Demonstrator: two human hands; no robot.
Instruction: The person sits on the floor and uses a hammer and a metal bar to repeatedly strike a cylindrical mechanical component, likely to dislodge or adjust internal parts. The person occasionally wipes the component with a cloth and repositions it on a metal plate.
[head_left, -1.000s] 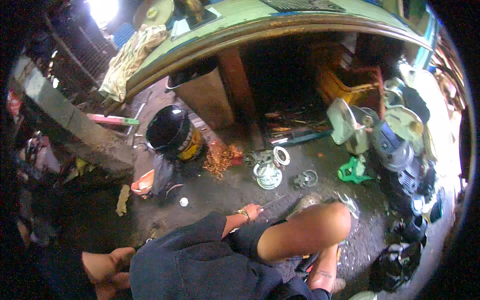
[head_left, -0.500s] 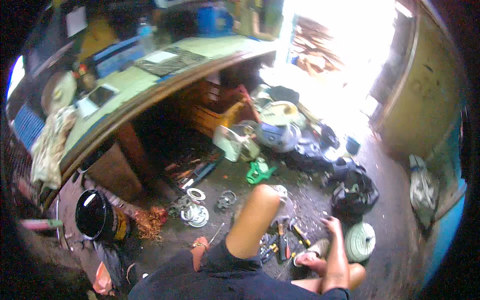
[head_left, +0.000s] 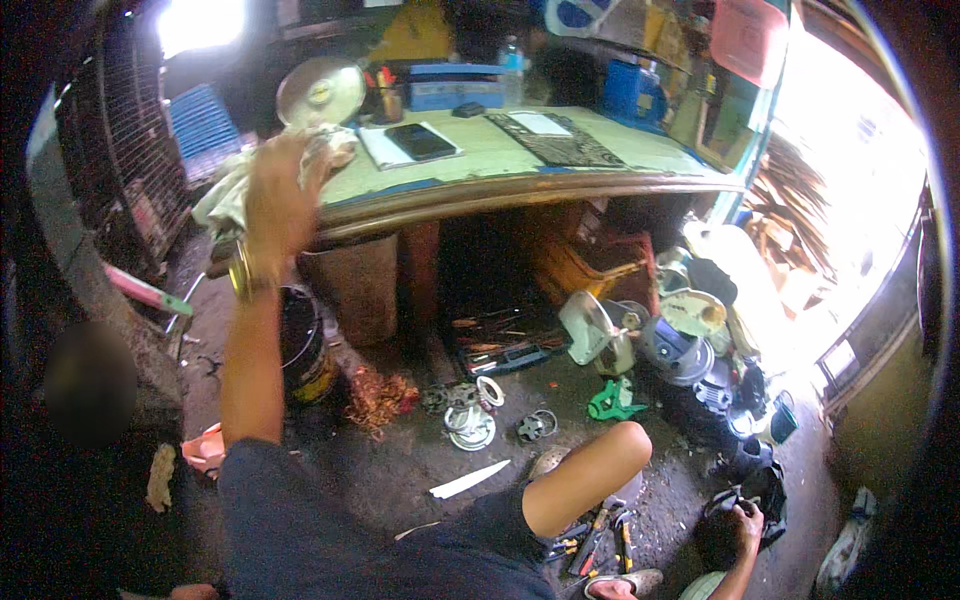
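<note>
My left hand (head_left: pixel 279 197), smeared by motion, is raised at the desk's (head_left: pixel 490 195) left front corner, over or on a crumpled cloth (head_left: pixel 220 200). A phone (head_left: pixel 420 142) lies on paper just right of it. My right hand (head_left: pixel 746 516) is low at the right beside a black bag or heap (head_left: pixel 768 482), fingers curled round something I cannot make out. Pliers and other hand tools (head_left: pixel 600 540) lie beside my bent leg (head_left: pixel 585 475). A long white blade-like piece (head_left: pixel 470 480) and metal rings (head_left: pixel 470 425) rest on the floor.
Under the desk are an orange crate (head_left: pixel 565 265) and long scraps. A black bucket (head_left: pixel 305 365), copper wire (head_left: pixel 375 395), a green plastic piece (head_left: pixel 612 400) and piled appliance parts (head_left: pixel 685 345) surround me. A concrete post (head_left: pixel 60 215) stands left; a bright doorway with wood scraps (head_left: pixel 790 215) is right.
My left hand has risen from the floor, letting go of the long blade-like piece, to the desk corner. My head has swung right and back, now facing the desk. My right hand stays low.
</note>
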